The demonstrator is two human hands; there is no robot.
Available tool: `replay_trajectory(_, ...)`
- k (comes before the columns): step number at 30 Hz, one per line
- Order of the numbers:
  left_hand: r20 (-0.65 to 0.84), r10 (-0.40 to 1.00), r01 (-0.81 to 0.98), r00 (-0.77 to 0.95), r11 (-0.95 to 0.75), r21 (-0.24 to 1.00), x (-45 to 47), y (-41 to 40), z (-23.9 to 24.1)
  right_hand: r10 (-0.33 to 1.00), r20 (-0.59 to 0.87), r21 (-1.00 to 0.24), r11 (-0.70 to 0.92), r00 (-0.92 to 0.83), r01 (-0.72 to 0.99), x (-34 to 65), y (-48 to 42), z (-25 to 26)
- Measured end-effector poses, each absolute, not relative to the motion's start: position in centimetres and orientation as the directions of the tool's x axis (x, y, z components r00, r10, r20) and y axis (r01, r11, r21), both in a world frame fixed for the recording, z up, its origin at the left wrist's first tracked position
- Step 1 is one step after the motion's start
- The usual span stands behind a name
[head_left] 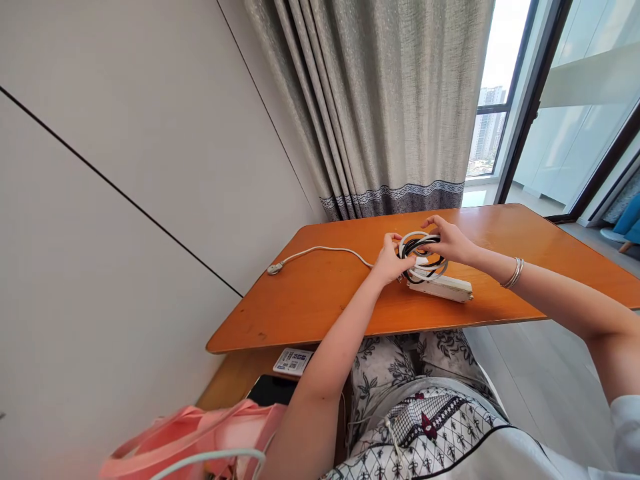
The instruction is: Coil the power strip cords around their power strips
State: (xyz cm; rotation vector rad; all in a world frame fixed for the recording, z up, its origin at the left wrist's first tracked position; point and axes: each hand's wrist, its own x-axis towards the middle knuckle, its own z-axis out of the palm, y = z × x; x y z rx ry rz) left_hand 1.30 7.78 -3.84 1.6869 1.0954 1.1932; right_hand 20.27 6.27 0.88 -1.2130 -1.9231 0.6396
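Between my two hands is a loose coil of black and white cables (426, 267), held just above the table. My left hand (391, 261) grips the coil's left side, thumb in front. On the right side, my right hand (447, 241) pinches the coil with the thumb and a finger, the index finger raised. Below the coil lies a white power strip (444, 287) on the orange wooden table (310, 300). A white cord (325, 249) runs left from behind my left hand to a plug (275, 269) near the table's left edge.
Behind the table hangs a grey curtain (395, 100), beside a glass door and window at right. A white wall (125, 200) borders the left. Lower left, a pink bag (200, 437), a dark phone-like slab (273, 391) and a white printed box (293, 361) sit below table height.
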Motion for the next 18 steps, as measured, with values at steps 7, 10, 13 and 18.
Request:
replay_trajectory(7, 0.446, 0.861, 0.402, 0.245, -0.509, 0.761, 0.9, 7.6, -4.7, 0.966, -0.084, -0.992, -0.058, -0.246, 0.109, 19.7, 6.8, 0.4)
replay_trajectory(10, 0.521, 0.79, 0.506, 0.322, -0.609, 0.611, 0.5, 7.2, -4.7, 0.958, -0.142, -0.989, -0.146, -0.25, 0.0, 19.7, 7.1, -0.1)
replay_trajectory(13, 0.538, 0.7, 0.536, 0.469, -0.71, 0.456, 0.3, 7.0, -4.8, 0.952, -0.167, -0.98, -0.188, -0.257, -0.06, 19.6, 7.4, -0.5)
replay_trajectory(18, 0.534, 0.608, 0.511, 0.588, -0.79, 0.337, 0.7, 7.3, -5.2, 0.956, -0.149, -0.979, -0.178, -0.251, -0.096, 19.4, 7.5, -1.1)
